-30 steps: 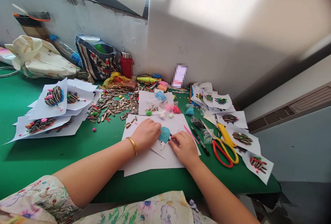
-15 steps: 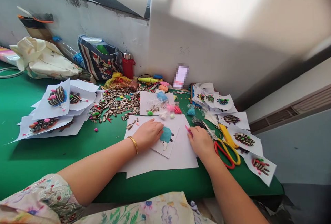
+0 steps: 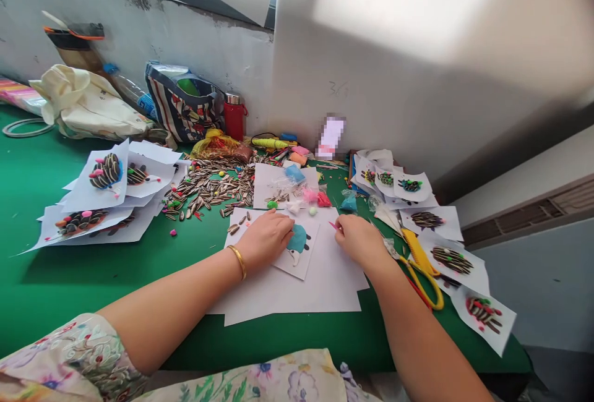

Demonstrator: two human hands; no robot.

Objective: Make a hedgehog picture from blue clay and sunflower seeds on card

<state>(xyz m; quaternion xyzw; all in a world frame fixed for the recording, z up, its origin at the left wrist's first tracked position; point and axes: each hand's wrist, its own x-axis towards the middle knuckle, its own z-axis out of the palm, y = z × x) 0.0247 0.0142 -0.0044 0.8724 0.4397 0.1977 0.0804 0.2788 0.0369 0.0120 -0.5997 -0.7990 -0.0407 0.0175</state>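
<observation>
My left hand (image 3: 265, 242) lies flat over the left part of a small white card (image 3: 290, 268), its fingers stretched out. On that card a blue clay body (image 3: 298, 238) with dark feet and a white pointed head shows beside my fingertips. Larger white sheets (image 3: 260, 303) lie underneath. My right hand (image 3: 359, 238), closed, pinches a thin pink pointed stick (image 3: 333, 225) just above the sheet, right of the card; most of the stick is hidden in the fingers. A few sunflower seeds (image 3: 239, 224) rest on the sheet above my left hand.
Yellow-handled scissors (image 3: 431, 284) and a yellow utility knife (image 3: 414, 247) lie beside my right forearm. Finished seed-hedgehog cards (image 3: 448, 260) line the right edge; more cards (image 3: 99, 204) are stacked left. Loose sunflower seeds (image 3: 208, 185), clay lumps (image 3: 323, 199) and a red bottle (image 3: 233, 119) stand behind.
My right hand has moved slightly away from me, with the pink stick still pinched. My right forearm now covers most of the red scissor handle. My left hand stays on the card.
</observation>
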